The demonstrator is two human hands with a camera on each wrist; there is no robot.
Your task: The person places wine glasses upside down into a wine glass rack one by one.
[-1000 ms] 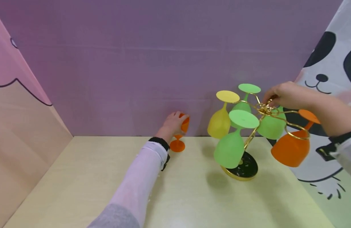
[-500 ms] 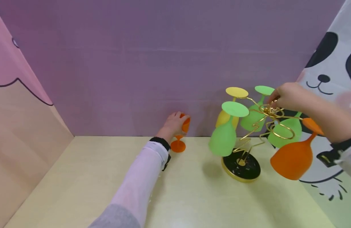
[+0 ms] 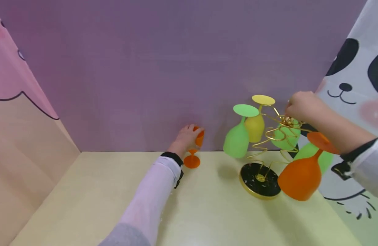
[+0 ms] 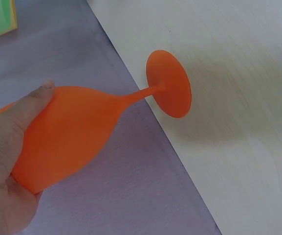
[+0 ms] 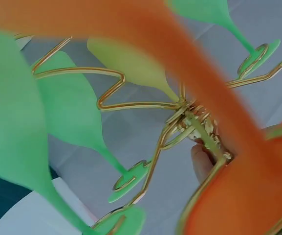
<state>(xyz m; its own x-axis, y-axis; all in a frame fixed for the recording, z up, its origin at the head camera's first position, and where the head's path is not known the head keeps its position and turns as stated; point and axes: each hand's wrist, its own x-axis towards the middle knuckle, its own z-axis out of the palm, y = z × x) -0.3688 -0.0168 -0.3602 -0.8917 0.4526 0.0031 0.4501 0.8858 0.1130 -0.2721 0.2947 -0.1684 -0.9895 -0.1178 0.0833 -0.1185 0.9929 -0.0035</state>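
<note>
My left hand [image 3: 187,138] grips the bowl of an orange wine glass [image 4: 72,132], with thumb and fingers on opposite sides near its rim. Stem and round foot point down over the table by the backdrop. On the right, my right hand [image 3: 304,106] holds the top centre of a gold wire glass rack [image 3: 287,121], one fingertip showing behind the hub in the right wrist view. Upside down from its loops hang a yellow glass [image 3: 255,128], green glasses [image 3: 237,140] and another orange glass [image 3: 299,177]. That orange one partly covers a green glass.
The rack's round black base [image 3: 253,171] with a gold edge stands on the pale wooden table [image 3: 213,212]. A purple backdrop [image 3: 145,85] rises along the back edge. A panda-print cloth [image 3: 345,87] stands at the right, a pink printed one [image 3: 19,78] at the left.
Seen from above, the rack's upper part has turned clockwise: the yellow glass went right, the left green one backward, the hung orange one forward and left. My left hand stays at its glass.
</note>
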